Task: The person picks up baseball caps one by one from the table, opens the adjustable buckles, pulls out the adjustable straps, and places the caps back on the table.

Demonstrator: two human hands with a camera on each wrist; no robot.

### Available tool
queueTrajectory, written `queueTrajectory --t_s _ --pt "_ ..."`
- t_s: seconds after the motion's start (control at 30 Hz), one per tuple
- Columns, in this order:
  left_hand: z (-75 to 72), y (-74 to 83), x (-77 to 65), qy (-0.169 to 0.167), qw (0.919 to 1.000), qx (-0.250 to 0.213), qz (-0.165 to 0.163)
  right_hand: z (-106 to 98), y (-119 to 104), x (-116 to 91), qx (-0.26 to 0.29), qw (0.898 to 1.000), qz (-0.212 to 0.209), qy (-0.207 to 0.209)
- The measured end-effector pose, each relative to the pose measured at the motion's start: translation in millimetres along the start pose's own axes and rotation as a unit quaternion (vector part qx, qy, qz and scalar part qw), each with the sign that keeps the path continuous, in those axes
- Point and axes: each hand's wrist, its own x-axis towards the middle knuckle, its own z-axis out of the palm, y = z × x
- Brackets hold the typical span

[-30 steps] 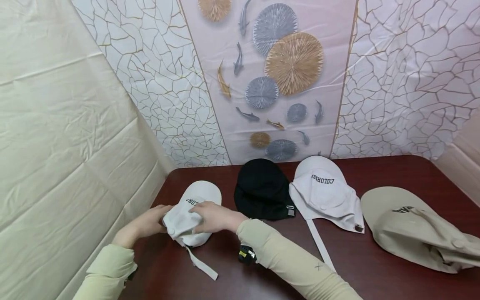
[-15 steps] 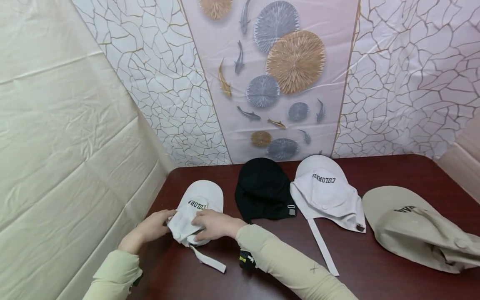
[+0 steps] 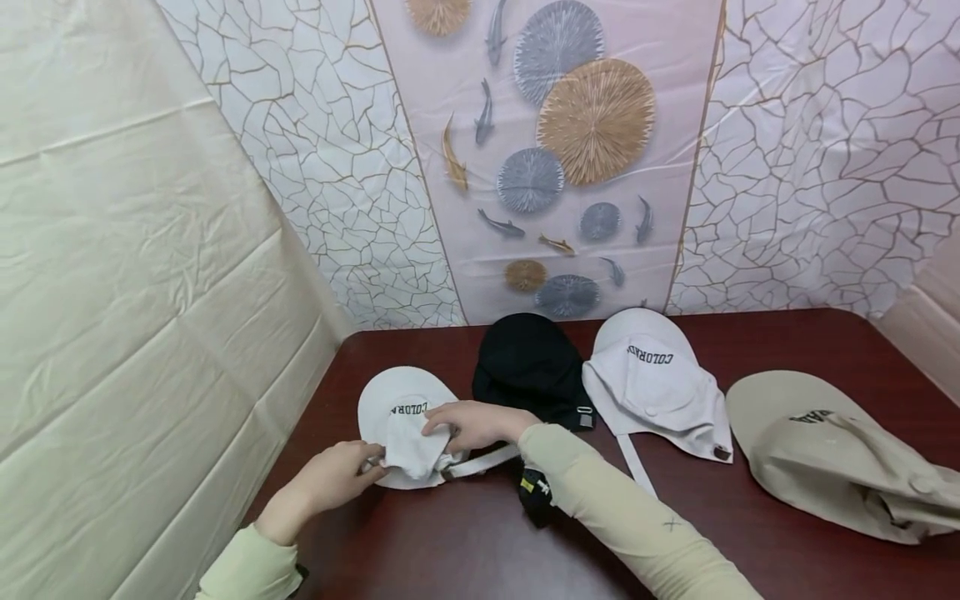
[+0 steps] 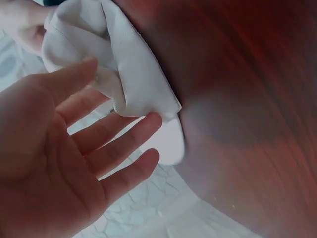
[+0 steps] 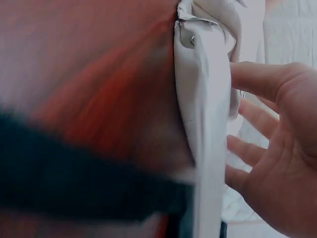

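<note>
A white baseball cap [image 3: 411, 446] with dark lettering lies at the left of the table, its bill to the upper left. My left hand [image 3: 333, 479] holds the cap's near-left edge between thumb and forefinger; in the left wrist view its other fingers [image 4: 133, 141] spread along the fabric. From the right, my right hand [image 3: 480, 422] grips the soft crown, thumb [image 5: 255, 79] on the near side. A long white strap [image 3: 483, 461] trails right from the cap's back, beneath the right wrist; in the right wrist view it hangs across the fingers.
Right of my right hand lie a black cap [image 3: 525, 367], another white cap [image 3: 648, 379] with a strap, and a beige cap [image 3: 817, 467]. They rest on a dark red wooden table [image 3: 420, 558]. Cream cloth [image 3: 165, 333] hangs along the left.
The white cap has turned clockwise and shifted slightly right. Its strap has swung from the near side out to the right. Both hands have moved right along with it.
</note>
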Motion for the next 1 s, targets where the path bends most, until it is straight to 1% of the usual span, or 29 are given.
queueTrajectory --t_s 0.1,0.27,0.4,0.47,0.57,0.67,0.73,0.8,0.9,0.97,1.0 --pt "0.2 9.0 -1.6 0.006 0.9999 0.007 -0.007 -2 7 -5 0.013 1.000 0.008 0.008" --pt "7.0 12.6 -3.4 0.036 0.9983 0.036 -0.029 0 7 -9 0.031 0.999 0.016 0.022" --pt "13.0 17.1 -1.1 0.084 0.9931 0.070 -0.044 1 7 -9 0.023 0.999 0.006 0.033" --pt "14.2 20.1 1.6 0.115 0.9891 0.080 -0.045 1 8 -10 0.016 0.999 -0.003 0.043" --pt "12.9 24.8 6.9 0.165 0.9819 0.083 -0.042 2 9 -10 0.017 0.998 -0.009 0.056" --pt "6.9 28.7 11.0 0.203 0.9746 0.085 -0.040 2 10 -12 0.033 0.997 -0.006 0.068" --pt "0.8 30.1 13.2 0.220 0.9711 0.085 -0.039 0 10 -13 0.047 0.996 -0.002 0.078" --pt "-6.7 30.8 15.6 0.229 0.9690 0.083 -0.041 -5 10 -15 0.067 0.993 -0.003 0.094" --pt "-20.6 31.8 19.9 0.244 0.9663 0.067 -0.048 -13 9 -20 0.110 0.986 -0.003 0.128" --pt "-30.9 32.2 22.9 0.250 0.9656 0.046 -0.055 -20 9 -27 0.137 0.979 0.004 0.150" --pt "-35.8 32.1 24.3 0.251 0.9656 0.033 -0.058 -23 9 -31 0.152 0.976 0.014 0.159"
